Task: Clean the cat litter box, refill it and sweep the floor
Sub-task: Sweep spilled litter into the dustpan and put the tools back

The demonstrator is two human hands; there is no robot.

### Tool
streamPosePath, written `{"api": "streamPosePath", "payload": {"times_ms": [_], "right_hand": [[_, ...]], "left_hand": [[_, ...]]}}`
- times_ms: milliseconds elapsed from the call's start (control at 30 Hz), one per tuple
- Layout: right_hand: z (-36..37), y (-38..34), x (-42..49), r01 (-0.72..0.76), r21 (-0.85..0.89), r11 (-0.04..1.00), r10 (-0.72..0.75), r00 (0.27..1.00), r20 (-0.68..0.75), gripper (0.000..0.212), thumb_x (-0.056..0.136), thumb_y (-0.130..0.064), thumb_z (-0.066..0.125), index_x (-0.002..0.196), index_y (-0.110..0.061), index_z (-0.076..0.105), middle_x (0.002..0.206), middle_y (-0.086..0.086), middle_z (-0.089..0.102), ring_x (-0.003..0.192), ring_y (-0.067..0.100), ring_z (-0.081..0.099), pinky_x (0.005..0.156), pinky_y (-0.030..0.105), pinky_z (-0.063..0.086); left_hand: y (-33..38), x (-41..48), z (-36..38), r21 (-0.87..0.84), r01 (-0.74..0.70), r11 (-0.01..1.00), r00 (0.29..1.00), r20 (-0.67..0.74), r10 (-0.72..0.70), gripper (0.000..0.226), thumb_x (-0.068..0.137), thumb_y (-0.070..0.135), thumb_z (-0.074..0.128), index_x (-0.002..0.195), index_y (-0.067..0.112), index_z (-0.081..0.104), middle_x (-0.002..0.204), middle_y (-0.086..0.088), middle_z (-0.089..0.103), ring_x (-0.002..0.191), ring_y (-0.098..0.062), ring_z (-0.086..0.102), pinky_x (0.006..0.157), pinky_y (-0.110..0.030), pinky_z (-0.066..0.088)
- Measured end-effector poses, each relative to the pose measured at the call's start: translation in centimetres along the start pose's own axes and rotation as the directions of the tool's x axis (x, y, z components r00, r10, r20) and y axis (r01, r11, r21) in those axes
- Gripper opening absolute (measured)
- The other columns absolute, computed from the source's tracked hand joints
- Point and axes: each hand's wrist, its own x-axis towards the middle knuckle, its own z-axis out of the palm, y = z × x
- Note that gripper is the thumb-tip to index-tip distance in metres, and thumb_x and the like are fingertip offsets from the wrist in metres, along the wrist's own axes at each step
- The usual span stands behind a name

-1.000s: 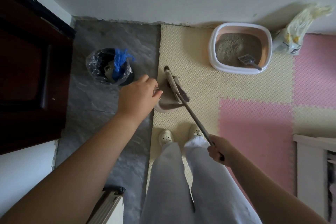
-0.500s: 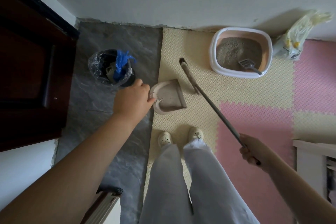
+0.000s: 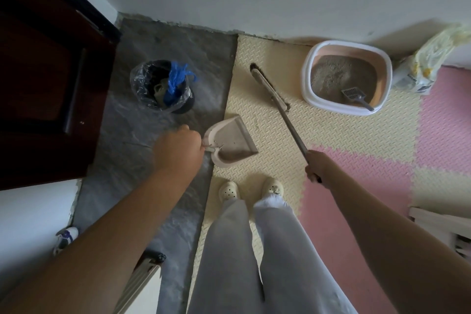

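My left hand (image 3: 179, 149) grips the handle of a pale dustpan (image 3: 229, 141) that rests on the cream foam mat, its mouth facing right. My right hand (image 3: 317, 167) holds the long handle of a broom (image 3: 270, 89), whose head lies on the mat between the dustpan and the litter box. The white and pink litter box (image 3: 348, 75) stands by the wall, filled with grey litter, a grey scoop (image 3: 355, 95) lying in it.
A black bin (image 3: 163, 86) lined with clear plastic, holding a blue bag, stands on the grey floor at left. A litter bag (image 3: 425, 64) leans by the wall at right. A dark wooden door fills the left. My feet (image 3: 251, 190) stand on the mat.
The broom head has swung out of the dustpan, away to the upper right toward the litter box. My left hand keeps the dustpan in place.
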Motion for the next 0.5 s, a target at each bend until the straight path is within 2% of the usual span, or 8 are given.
{"api": "streamPosePath", "payload": {"times_ms": [100, 167, 233, 367, 433, 500], "right_hand": [[1.1, -0.4, 0.6, -0.029, -0.086, 0.996, 0.037, 0.995, 0.088, 0.027, 0.089, 0.007, 0.027, 0.071, -0.008, 0.039, 0.045, 0.008, 0.038, 0.039, 0.015, 0.032, 0.044, 0.025, 0.023], [2.2, -0.1, -0.2, -0.044, -0.108, 0.993, 0.059, 0.988, 0.144, 0.029, 0.09, 0.007, 0.027, 0.068, -0.01, 0.037, 0.04, 0.006, 0.036, 0.035, 0.014, 0.031, 0.043, 0.024, 0.022], [3.3, 0.9, -1.2, -0.065, -0.041, 0.997, 0.072, 0.976, 0.207, 0.031, 0.092, 0.004, 0.028, 0.065, -0.011, 0.035, 0.041, 0.005, 0.033, 0.03, 0.012, 0.028, 0.04, 0.021, 0.02], [2.8, 3.5, -3.8, -0.258, 0.266, 0.929, 0.156, 0.924, 0.349, 0.036, 0.099, -0.019, 0.033, 0.063, -0.016, 0.031, 0.038, -0.002, 0.029, 0.026, 0.008, 0.022, 0.032, 0.011, 0.015], [1.3, 4.8, -5.2, -0.233, 0.273, 0.933, 0.13, 0.929, 0.348, 0.034, 0.099, -0.024, 0.034, 0.067, -0.015, 0.037, 0.04, -0.003, 0.031, 0.028, 0.008, 0.022, 0.031, 0.012, 0.014], [-0.4, 6.2, -6.8, -0.193, 0.252, 0.948, 0.106, 0.941, 0.321, 0.027, 0.101, -0.025, 0.034, 0.083, -0.015, 0.052, 0.045, -0.002, 0.033, 0.031, 0.008, 0.023, 0.031, 0.013, 0.016]], "left_hand": [[-0.1, 0.4, -0.1, -0.03, 0.024, 0.999, 0.999, -0.023, -0.024, 0.022, 0.093, 0.032, 0.053, 0.091, 0.013, 0.065, 0.094, -0.004, 0.056, 0.076, -0.022, 0.06, 0.056, -0.029, 0.035], [-0.2, 0.7, -0.1, -0.038, 0.029, 0.999, 0.999, -0.031, -0.03, 0.022, 0.093, 0.031, 0.054, 0.09, 0.013, 0.065, 0.093, -0.005, 0.056, 0.076, -0.022, 0.061, 0.056, -0.029, 0.036], [-0.2, 0.8, -0.2, -0.045, 0.033, 0.998, 0.999, -0.033, -0.034, 0.021, 0.093, 0.031, 0.054, 0.09, 0.013, 0.065, 0.094, -0.005, 0.057, 0.077, -0.023, 0.061, 0.057, -0.029, 0.036], [0.2, 0.7, -0.3, -0.004, 0.024, 1.0, 0.999, -0.03, -0.024, 0.022, 0.093, 0.032, 0.055, 0.09, 0.013, 0.065, 0.096, -0.005, 0.057, 0.08, -0.024, 0.063, 0.056, -0.029, 0.031], [0.4, 0.7, -0.3, 0.003, 0.013, 1.0, 0.999, -0.032, -0.013, 0.022, 0.093, 0.032, 0.054, 0.092, 0.013, 0.066, 0.097, -0.004, 0.058, 0.08, -0.025, 0.064, 0.055, -0.029, 0.03], [0.4, 0.5, -0.5, -0.014, -0.001, 1.0, 1.0, -0.022, 0.001, 0.023, 0.094, 0.032, 0.053, 0.093, 0.013, 0.067, 0.098, -0.004, 0.058, 0.081, -0.025, 0.064, 0.056, -0.029, 0.031]]}}
